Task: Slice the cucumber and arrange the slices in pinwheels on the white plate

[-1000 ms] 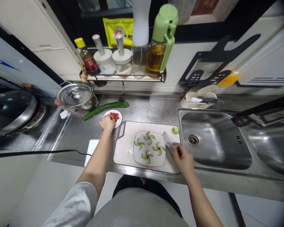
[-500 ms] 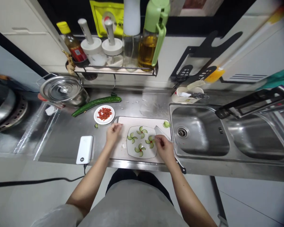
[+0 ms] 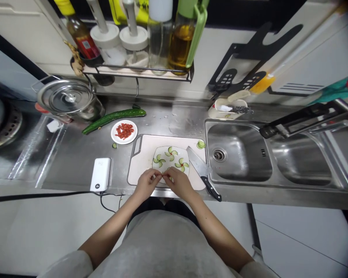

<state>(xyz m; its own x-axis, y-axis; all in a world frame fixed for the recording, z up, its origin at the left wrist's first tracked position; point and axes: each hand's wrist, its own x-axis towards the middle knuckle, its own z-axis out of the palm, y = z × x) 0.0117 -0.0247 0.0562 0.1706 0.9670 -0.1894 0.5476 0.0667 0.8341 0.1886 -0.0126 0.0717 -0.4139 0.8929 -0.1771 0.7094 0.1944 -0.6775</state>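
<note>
My left hand (image 3: 147, 181) and my right hand (image 3: 178, 182) meet over the near edge of a clear-white square plate (image 3: 156, 151). Their fingertips pinch together on a tiny red bit, seemingly a goji berry (image 3: 162, 175). Cucumber slices form pinwheels on the plate; one pinwheel (image 3: 171, 153) lies at the back, another (image 3: 159, 160) at the left and a third (image 3: 181, 165) at the right with a red centre. My hands cover the plate's near part. Beneath it lies a pale cutting board (image 3: 142, 154). A knife (image 3: 201, 166) rests on the board's right side, its black handle past the edge.
Left of the board are a white dish (image 3: 113, 133) of red goji berries, a cucumber (image 3: 116, 116) and a white power bank (image 3: 100, 173) with a cable. Cucumber slices (image 3: 201, 144) sit at the board's corner. A double sink (image 3: 240, 154) is at right, a lidded pot (image 3: 69, 100) at left.
Both hands have come together over the plate's near side, the left moving right and the right moving left. They now hide the nearest pinwheel. The camera view has shifted slightly.
</note>
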